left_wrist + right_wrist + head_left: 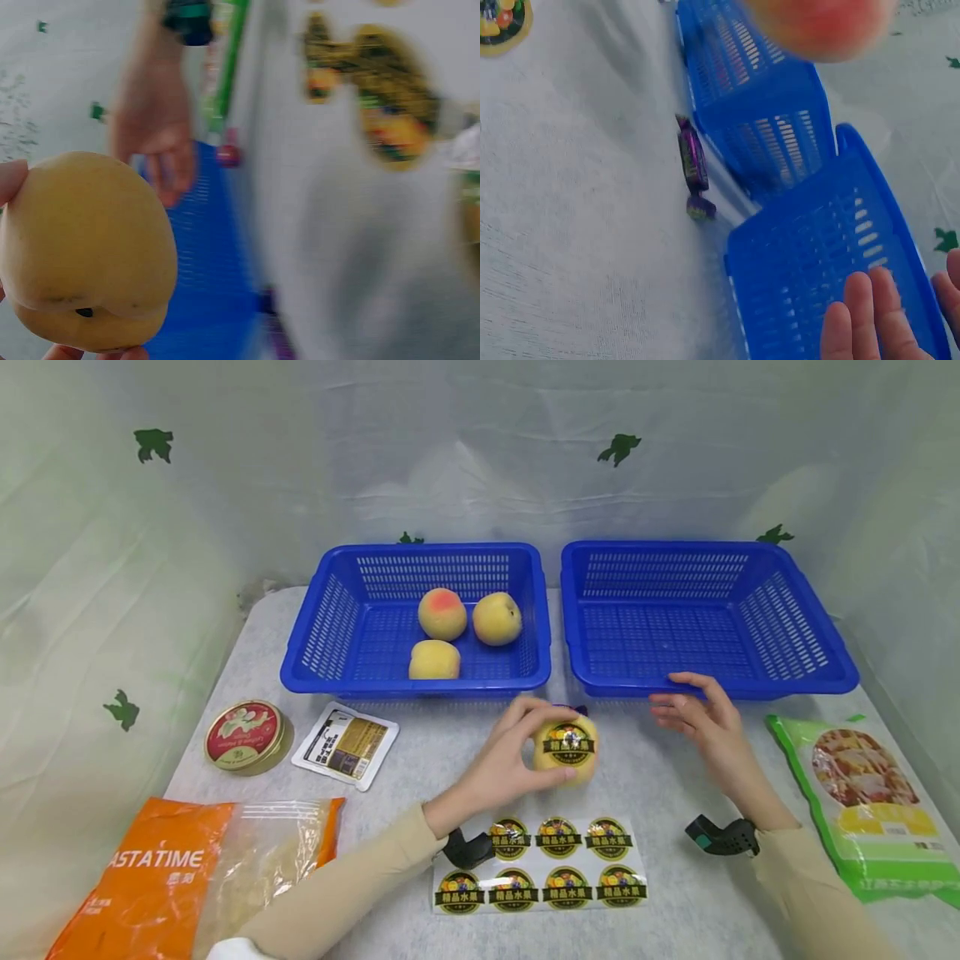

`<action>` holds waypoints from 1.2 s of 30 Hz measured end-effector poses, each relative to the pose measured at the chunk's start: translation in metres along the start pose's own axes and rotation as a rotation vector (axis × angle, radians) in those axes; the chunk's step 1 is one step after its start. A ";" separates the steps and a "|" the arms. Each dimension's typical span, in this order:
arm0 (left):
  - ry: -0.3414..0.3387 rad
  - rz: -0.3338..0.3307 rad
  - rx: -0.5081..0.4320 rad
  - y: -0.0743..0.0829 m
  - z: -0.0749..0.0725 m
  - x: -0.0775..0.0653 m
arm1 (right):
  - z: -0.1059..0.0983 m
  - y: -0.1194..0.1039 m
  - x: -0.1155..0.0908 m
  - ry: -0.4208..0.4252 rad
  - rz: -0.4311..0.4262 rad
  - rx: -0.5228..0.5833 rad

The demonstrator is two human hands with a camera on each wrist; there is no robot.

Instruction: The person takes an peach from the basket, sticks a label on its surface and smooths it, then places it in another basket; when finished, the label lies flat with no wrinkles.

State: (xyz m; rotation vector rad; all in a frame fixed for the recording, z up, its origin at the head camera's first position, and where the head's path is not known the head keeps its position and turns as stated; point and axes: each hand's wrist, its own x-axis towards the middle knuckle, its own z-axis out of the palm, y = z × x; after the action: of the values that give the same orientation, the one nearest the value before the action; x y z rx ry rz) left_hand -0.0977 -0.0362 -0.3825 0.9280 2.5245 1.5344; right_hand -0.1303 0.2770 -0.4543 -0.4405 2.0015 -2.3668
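My left hand (517, 747) grips a yellow peach (587, 767) between thumb and fingers, held up in front of the two baskets. On the peach's face is a round black and gold fruit sticker (568, 743). The left wrist view shows the same peach (90, 232) from another side, its seam and dark stem pit toward the camera. To the right, my right hand (708, 727) hovers near the right basket's front rim, fingers loosely spread with nothing in them. Below the hands lies a sheet of matching stickers (536, 858), its upper left part hidden by my left wrist.
The left blue basket (416, 686) contains three peaches; a second blue basket (712, 685) stands beside it. A purple wrapped candy (694, 161) lies before them. Around are a round tin (246, 737), a flat packet (347, 745), an orange pasta bag (165, 877) and a green bag (862, 802).
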 end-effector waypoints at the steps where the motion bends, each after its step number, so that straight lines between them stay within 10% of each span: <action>1: 0.007 0.021 -0.012 0.007 -0.003 0.008 | -0.007 0.006 0.001 0.021 0.010 0.014; 8: 0.034 0.084 -0.065 0.031 -0.021 0.081 | -0.006 0.010 0.009 0.111 0.033 0.079; 18: -0.108 0.008 0.060 0.011 -0.006 0.164 | 0.032 -0.035 0.007 0.120 0.058 0.059; 36: -0.332 -0.127 0.297 -0.005 0.022 0.199 | 0.030 -0.034 0.007 0.111 0.030 0.095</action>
State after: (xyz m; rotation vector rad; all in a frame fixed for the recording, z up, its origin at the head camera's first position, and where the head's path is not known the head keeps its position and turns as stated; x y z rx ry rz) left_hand -0.2562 0.0815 -0.3461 0.9378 2.5421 0.8985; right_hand -0.1246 0.2528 -0.4161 -0.2803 1.9123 -2.5077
